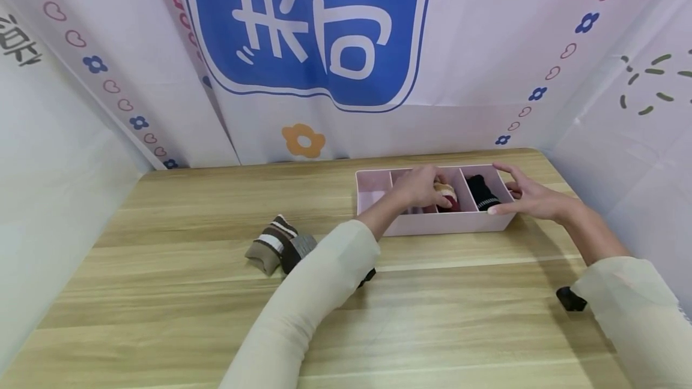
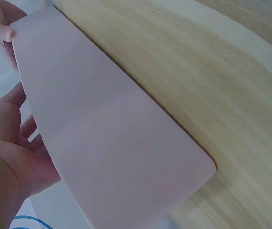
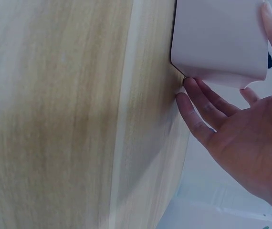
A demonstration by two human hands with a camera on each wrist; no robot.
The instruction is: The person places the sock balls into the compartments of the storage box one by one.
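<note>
Half done, maybe: pinching red bundle (image 1: 452,199) with left grip (image 1: 417,186), touching box (image 1: 443,224) near counter's (image 1: 162,299) back edge with wide right grip (image 1: 532,197) (leaving striped bundle (image 1: 272,245) out).

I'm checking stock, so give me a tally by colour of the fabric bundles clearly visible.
Striped beige-brown-white fabric bundle: 1
Dark brown-and-grey fabric bundle: 1
Red-and-cream fabric bundle: 1
Black fabric bundle with a pale-striped end: 1
Total: 4; others may be hidden.

Head cam looks forward-down from behind my fingers (image 3: 196,122); wrist cams (image 1: 571,299) sit way closer, both catching the pink box (image 2: 102,124).
</note>
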